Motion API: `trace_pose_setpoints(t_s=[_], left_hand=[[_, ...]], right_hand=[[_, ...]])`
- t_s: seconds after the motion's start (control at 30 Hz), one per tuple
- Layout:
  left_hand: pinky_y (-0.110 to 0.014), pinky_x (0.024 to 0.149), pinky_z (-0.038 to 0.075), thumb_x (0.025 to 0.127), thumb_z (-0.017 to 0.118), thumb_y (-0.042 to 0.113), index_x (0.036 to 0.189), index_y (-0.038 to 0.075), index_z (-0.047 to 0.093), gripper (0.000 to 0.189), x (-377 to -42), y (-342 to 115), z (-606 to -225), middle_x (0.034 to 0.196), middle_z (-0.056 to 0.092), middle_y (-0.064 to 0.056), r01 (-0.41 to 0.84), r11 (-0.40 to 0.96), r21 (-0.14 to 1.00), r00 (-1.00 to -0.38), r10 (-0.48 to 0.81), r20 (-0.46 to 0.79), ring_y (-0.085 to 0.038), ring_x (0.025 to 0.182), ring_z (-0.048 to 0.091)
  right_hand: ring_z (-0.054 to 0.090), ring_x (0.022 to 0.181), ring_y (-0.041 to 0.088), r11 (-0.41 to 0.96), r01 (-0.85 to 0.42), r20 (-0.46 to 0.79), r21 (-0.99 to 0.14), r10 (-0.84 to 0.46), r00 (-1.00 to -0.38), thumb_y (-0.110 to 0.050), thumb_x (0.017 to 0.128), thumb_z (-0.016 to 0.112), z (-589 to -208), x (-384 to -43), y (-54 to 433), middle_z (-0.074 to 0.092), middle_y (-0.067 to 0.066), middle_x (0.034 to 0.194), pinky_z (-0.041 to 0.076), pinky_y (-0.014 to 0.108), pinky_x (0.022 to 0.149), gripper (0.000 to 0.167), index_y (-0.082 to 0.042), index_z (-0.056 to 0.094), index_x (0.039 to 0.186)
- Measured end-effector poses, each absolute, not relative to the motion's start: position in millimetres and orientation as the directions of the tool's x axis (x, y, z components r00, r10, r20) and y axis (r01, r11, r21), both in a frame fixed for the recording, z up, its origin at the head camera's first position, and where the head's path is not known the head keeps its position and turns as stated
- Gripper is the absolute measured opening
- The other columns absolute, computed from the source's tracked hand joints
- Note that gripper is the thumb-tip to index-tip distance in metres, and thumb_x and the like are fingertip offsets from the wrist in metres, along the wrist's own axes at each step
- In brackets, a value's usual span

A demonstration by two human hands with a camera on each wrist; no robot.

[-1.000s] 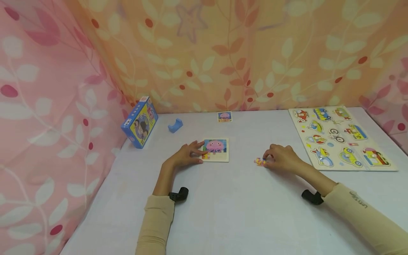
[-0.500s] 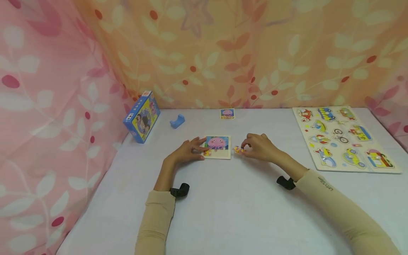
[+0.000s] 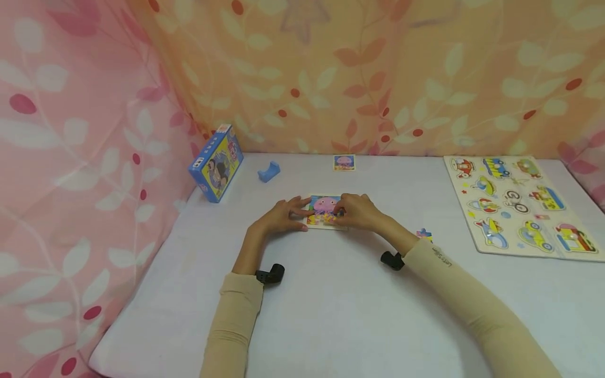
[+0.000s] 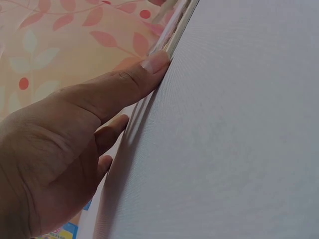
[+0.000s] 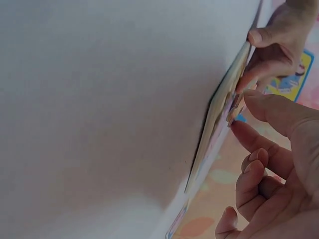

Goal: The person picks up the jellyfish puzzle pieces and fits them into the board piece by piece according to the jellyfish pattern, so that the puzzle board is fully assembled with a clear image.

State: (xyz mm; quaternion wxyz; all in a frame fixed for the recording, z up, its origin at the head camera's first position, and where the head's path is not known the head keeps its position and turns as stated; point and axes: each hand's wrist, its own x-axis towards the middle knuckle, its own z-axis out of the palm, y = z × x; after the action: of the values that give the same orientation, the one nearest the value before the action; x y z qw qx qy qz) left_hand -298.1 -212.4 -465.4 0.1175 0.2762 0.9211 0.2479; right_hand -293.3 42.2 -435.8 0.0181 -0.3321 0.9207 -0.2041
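A small jigsaw puzzle tray (image 3: 322, 227) with a pink octopus picture lies on the table. My left hand (image 3: 282, 214) is at its left side, fingers spread over the edge; in the left wrist view the straight left thumb (image 4: 155, 61) touches the tray's near edge. Over the tray's lower right part, my right hand (image 3: 361, 211) pinches a puzzle piece (image 5: 234, 113) between thumb and index finger. The held piece is close against the picture, partly hidden by the fingers. Another puzzle piece (image 3: 424, 234) lies on the table beside the right forearm.
A small octopus picture card (image 3: 344, 163) lies behind the tray. Back left are a blue box (image 3: 218, 164) standing on edge and a curved blue plastic piece (image 3: 269, 172). A large vehicle peg puzzle board (image 3: 524, 207) lies at the right. Patterned curtains hang around the table.
My right hand has carried the puzzle piece leftward from the table onto the tray. The left hand has stayed at the tray's left edge. The view has shifted slightly.
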Motion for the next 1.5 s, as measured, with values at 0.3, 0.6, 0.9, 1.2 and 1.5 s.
trace_pose_setpoints(t_s=[0.3, 0.6, 0.9, 1.2, 1.5], left_hand=[[-0.051, 0.115, 0.006, 0.078, 0.071, 0.035, 0.125, 0.022, 0.058, 0.050, -298.8, -212.5, -464.8, 0.150, 0.029, 0.006, 0.444, 0.722, 0.531, -0.819, 0.567, -0.087, -0.022, 0.143, 0.014], [-0.052, 0.114, 0.006, 0.077, 0.071, 0.036, 0.125, 0.022, 0.058, 0.051, -300.6, -213.4, -464.1, 0.150, 0.030, 0.006, 0.459, 0.709, 0.535, -0.814, 0.578, -0.067, -0.023, 0.143, 0.016], [-0.051, 0.115, 0.008, 0.078, 0.070, 0.036, 0.124, 0.023, 0.058, 0.050, -302.0, -212.4, -461.2, 0.150, 0.030, 0.007, 0.466, 0.708, 0.531, -0.811, 0.582, -0.064, -0.022, 0.143, 0.015], [-0.052, 0.114, 0.006, 0.078, 0.071, 0.034, 0.124, 0.021, 0.059, 0.049, -302.5, -211.5, -460.7, 0.150, 0.030, 0.005, 0.466, 0.691, 0.552, -0.807, 0.588, -0.056, -0.022, 0.143, 0.014], [-0.053, 0.114, 0.006, 0.077, 0.073, 0.033, 0.122, 0.021, 0.061, 0.048, -299.9, -212.8, -465.9, 0.149, 0.033, 0.004, 0.451, 0.698, 0.556, -0.818, 0.572, -0.055, -0.024, 0.143, 0.016]], right_hand=[[0.056, 0.076, 0.016, 0.707, -0.610, 0.086, -0.358, -0.626, -0.775, -0.026, 0.075, 0.073, -444.4, -297.3, 28.1, 0.061, 0.002, 0.083, 0.037, 0.038, 0.070, 0.025, -0.007, 0.072, 0.092], [0.040, 0.061, 0.014, 0.620, -0.666, 0.059, -0.415, -0.712, -0.700, -0.024, 0.081, 0.070, -438.7, -304.8, 29.4, 0.049, 0.002, 0.073, 0.025, 0.026, 0.056, 0.027, -0.015, 0.071, 0.107], [0.044, 0.071, 0.014, 0.619, -0.633, -0.059, -0.465, -0.735, -0.676, -0.026, 0.081, 0.070, -436.6, -316.4, 29.8, 0.054, 0.003, 0.082, 0.029, 0.027, 0.061, 0.030, -0.019, 0.068, 0.109], [0.050, 0.077, 0.014, 0.642, -0.647, -0.044, -0.411, -0.723, -0.689, -0.029, 0.078, 0.071, -434.2, -319.7, 26.7, 0.057, 0.002, 0.085, 0.032, 0.033, 0.068, 0.025, -0.023, 0.071, 0.102], [0.038, 0.065, 0.015, 0.636, -0.544, 0.020, -0.548, -0.640, -0.768, -0.015, 0.077, 0.072, -438.7, -316.4, 71.2, 0.047, 0.004, 0.071, 0.030, 0.025, 0.058, 0.029, -0.009, 0.071, 0.106]])
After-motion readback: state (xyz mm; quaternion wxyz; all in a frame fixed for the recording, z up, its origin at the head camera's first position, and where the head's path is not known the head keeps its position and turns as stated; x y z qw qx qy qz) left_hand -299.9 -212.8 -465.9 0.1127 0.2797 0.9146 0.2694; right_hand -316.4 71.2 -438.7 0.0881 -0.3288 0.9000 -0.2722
